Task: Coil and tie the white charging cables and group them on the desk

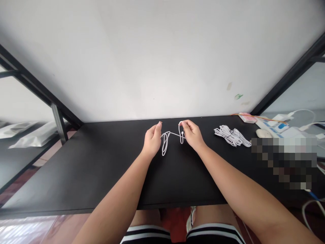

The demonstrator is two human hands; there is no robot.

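A thin white cable (166, 143) stretches between my two hands above the black table, with loops hanging down on the left and a smaller loop on the right. My left hand (152, 138) is closed on the cable, and a small end piece shows at its thumb tip; its exact kind is too small to tell. With thumb and fingers pinched, my right hand (192, 133) grips another part of the same cable. A small white connector appears to hang beside the right fingers. Both hands are apart, near the middle of the table.
A tied bundle of white cables (231, 136) lies right of my hands. Beyond it are a white power strip (269, 126) with plugged-in chargers, a pink-and-white box (247, 117) and a white rounded object (263, 133). Plastic bags (33, 137) lie at left. A blurred patch hides the right corner.
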